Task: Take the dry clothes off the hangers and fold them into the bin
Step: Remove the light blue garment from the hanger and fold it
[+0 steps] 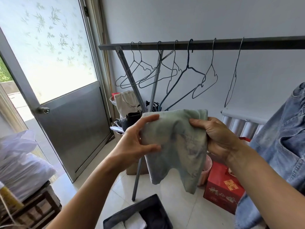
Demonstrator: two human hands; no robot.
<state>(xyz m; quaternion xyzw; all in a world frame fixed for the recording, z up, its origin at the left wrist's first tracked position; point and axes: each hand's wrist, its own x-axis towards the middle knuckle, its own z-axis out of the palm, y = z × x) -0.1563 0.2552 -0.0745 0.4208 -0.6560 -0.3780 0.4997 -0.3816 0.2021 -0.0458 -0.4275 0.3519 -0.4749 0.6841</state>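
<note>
Pale green garment (pixel 178 146), doubled over, held up in mid-air between both hands, in front of the drying rack and off any hanger. Left hand (pixel 137 142) pinching the garment's left edge, fingers along the upper corner, thumb pressed on the front lower down. Right hand (pixel 216 138) gripping the right edge, thumb on the front near the top, fingers hidden behind the cloth. Two loose ends of the garment hanging free below the hands. Dark fabric bin (pixel 128 209) on the tiled floor below, near the bottom edge of view, well under the garment and not touching it; inside, a folded white piece (pixel 135 222) beside a dark piece (pixel 156 217). Behind the hands, a grey metal rail (pixel 214 44) carrying seven bare wire hangers (pixel 187 66), some tilted. Blue denim garment (pixel 283 146) hanging at the right edge, its top out of view. Red carton (pixel 221 190) on the floor by the right forearm, a pink tub (pixel 207 166) just behind it. Cream tote bag (pixel 125 100) and dark clutter at the foot of the rack. Metal door (pixel 71 126) with frosted leaf-pattern glass standing ajar at left; white bagged bundles (pixel 21 162) on a wooden crate at far left.
</note>
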